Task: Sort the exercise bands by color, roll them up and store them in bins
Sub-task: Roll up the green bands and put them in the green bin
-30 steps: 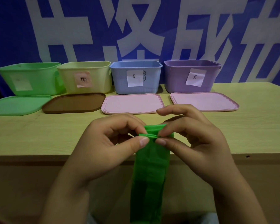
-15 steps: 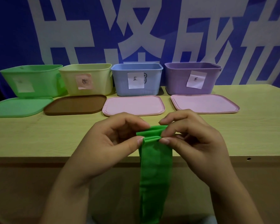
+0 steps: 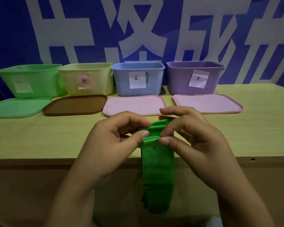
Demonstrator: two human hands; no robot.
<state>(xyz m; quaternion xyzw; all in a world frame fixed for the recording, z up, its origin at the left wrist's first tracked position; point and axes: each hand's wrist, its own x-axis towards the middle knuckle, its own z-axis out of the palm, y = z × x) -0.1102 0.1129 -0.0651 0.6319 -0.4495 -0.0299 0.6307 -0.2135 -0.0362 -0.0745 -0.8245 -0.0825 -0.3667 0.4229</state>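
Behind the yellow table [image 3: 252, 128] hangs a blue wall sign [image 3: 10, 30] with big white letters.

Both hands are low in the middle, above the near edge of the table. The left hand [image 3: 111, 143] has its thumb and fingers bent, and they pinch the left side of the top of a green band [image 3: 157, 169]. The right hand [image 3: 192, 141] pinches the right side the same way. The top of the band is bunched into a small roll between the fingertips. The rest of the band hangs straight down toward 6 o'clock, in front of the table edge.

Past the hands, at 12 o'clock, a pink lid [image 3: 134, 104] lies flat, and the fingers hide a bit of its near edge. At 1 o'clock lies another pink lid [image 3: 206, 103]. At 11 o'clock lies a brown lid [image 3: 75, 105], and at 10 o'clock a green lid [image 3: 16, 107].

Behind the lids stand four open bins in a row. From left to right they are a green bin [image 3: 39, 79], a yellow bin [image 3: 98, 79], a blue bin [image 3: 154, 79] and a purple bin [image 3: 179, 79]. Each has a paper note stuck on its front.
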